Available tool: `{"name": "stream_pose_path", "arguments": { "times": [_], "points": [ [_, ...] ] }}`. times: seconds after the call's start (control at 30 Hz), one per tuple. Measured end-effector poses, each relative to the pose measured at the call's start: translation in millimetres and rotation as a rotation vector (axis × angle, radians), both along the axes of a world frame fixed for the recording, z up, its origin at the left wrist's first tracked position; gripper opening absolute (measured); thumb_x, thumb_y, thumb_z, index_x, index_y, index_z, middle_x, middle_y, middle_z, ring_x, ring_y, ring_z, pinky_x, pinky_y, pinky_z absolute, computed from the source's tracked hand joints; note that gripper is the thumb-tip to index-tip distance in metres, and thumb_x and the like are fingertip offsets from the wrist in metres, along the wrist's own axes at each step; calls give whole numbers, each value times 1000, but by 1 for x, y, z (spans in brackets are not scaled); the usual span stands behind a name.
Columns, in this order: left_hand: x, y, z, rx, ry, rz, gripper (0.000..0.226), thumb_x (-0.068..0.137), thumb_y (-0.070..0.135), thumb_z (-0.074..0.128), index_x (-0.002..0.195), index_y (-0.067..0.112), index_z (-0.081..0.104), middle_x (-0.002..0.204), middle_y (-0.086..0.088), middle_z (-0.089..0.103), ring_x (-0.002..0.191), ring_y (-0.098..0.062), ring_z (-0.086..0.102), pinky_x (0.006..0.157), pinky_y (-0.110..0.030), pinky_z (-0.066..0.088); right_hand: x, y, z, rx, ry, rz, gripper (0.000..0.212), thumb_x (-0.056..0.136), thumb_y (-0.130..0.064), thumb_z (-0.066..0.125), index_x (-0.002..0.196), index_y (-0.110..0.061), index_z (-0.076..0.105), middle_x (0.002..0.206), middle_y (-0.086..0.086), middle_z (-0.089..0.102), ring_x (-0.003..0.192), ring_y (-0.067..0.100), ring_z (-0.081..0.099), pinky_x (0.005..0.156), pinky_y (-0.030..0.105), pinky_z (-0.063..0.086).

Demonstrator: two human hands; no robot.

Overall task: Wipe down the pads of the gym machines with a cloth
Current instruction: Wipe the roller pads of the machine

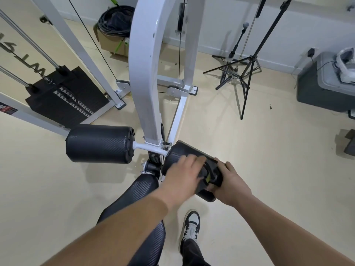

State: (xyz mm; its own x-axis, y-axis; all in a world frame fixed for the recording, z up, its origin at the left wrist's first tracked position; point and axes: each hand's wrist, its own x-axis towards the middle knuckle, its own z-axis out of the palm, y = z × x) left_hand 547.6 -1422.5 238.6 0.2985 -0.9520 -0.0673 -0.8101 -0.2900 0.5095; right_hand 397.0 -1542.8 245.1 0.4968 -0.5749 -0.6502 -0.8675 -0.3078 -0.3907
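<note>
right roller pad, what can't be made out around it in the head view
Head view:
- Dark bundle between the hands: blurred, cannot confirm it is the cloth.
- Left hand fingers: motion blur hides their grip.
- Right roller pad end: covered by the right hand.

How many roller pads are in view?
2: left roller pad beside the white post, untouched; right roller pad beneath left hand, gripped by right hand. Others may be hidden.

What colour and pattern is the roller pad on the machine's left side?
The left roller pad is black with a fine carbon-fibre-style weave, seen best in the head view.
</note>
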Motion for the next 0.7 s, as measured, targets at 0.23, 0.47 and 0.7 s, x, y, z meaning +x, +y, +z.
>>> {"name": "stream_pose_path", "arguments": {
  "times": [0.23,0.47,0.7],
  "points": [
    [41,4,-3,-22,190,593,53,100,26,60,148,13,41,132,-11,51,123,-29,50,107,-44,45,3,-21,3,168,-55,-54,91,87,-41,75,160,-37,22,146,-8,40,116,14,49,98,29,43],
    [-64,88,-25,155,484,620,56,99,24,63,150,17,41,137,0,46,132,-21,48,109,-22,35,1,-24,1,240,-104,-155,88,88,-37,76,160,-31,26,149,-8,45,129,18,51,96,25,45],
    [18,38,6,-151,370,766,51,99,26,64,146,24,43,131,3,46,125,-16,48,107,-29,39,-3,-14,-4,263,-138,-436,76,93,-43,69,153,-16,31,130,0,56,109,20,56,90,29,42]
  ]
}}
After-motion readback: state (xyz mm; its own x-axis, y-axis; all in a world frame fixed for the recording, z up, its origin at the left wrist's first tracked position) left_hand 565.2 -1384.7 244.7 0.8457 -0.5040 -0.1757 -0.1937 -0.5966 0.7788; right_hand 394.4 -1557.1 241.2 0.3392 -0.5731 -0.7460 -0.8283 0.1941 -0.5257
